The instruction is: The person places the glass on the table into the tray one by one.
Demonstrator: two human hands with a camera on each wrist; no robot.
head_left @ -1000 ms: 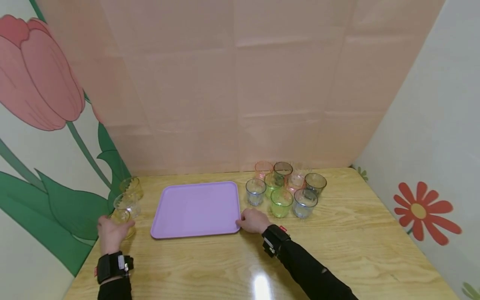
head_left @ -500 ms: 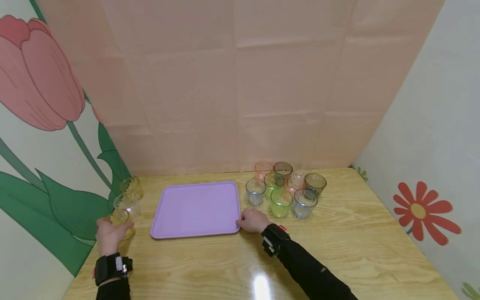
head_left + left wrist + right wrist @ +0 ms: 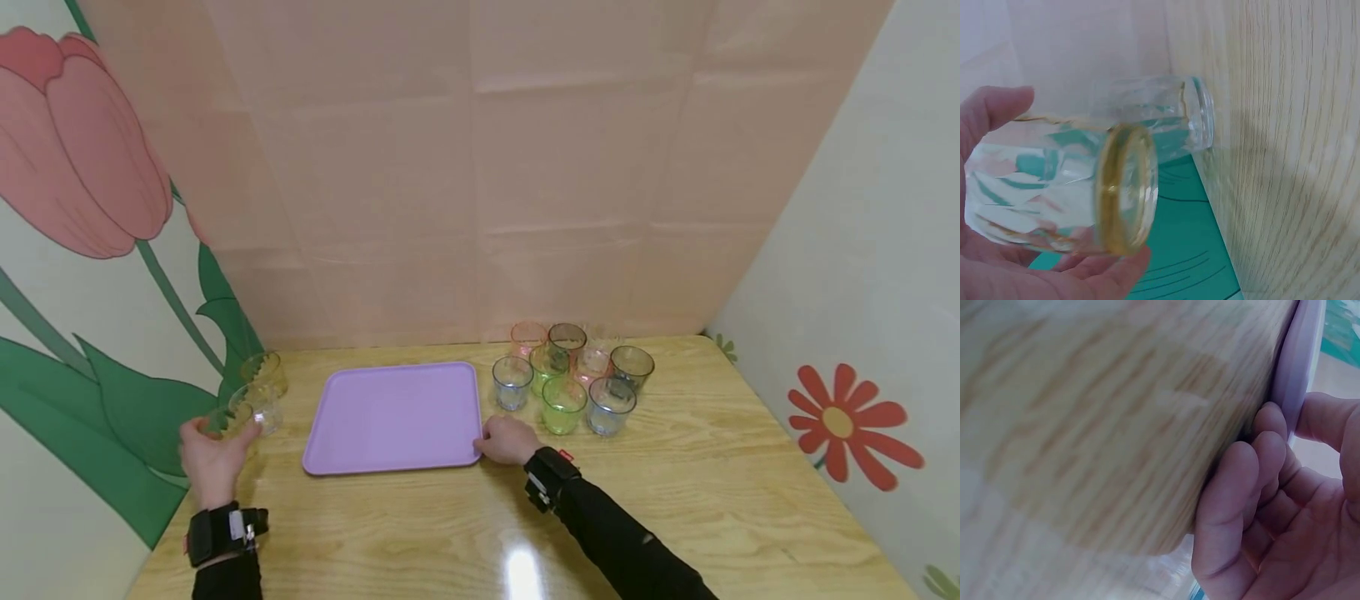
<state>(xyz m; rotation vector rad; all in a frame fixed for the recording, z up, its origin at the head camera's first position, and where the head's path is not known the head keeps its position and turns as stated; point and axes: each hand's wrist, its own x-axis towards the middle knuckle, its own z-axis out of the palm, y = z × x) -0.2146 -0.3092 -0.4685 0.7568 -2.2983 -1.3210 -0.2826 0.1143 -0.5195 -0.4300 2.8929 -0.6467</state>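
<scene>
My left hand grips a yellow-tinted glass at the table's left side, thumb on one side and fingers on the other. The left wrist view has this glass's thick amber base off the tabletop. Just beyond it stands a clear glass, with another yellow glass farther back. A purple tray lies flat in the middle of the table, with nothing on it. At its near right corner, my right hand pinches the rim between thumb and fingers.
Several tinted glasses stand close together right of the tray, among them a green one, a blue one and a grey one. A pink-covered wall rises behind the wooden table; painted walls flank it.
My left hand has raised the near yellow glass off the table and shifted slightly left. The right hand and the tray stay in place.
</scene>
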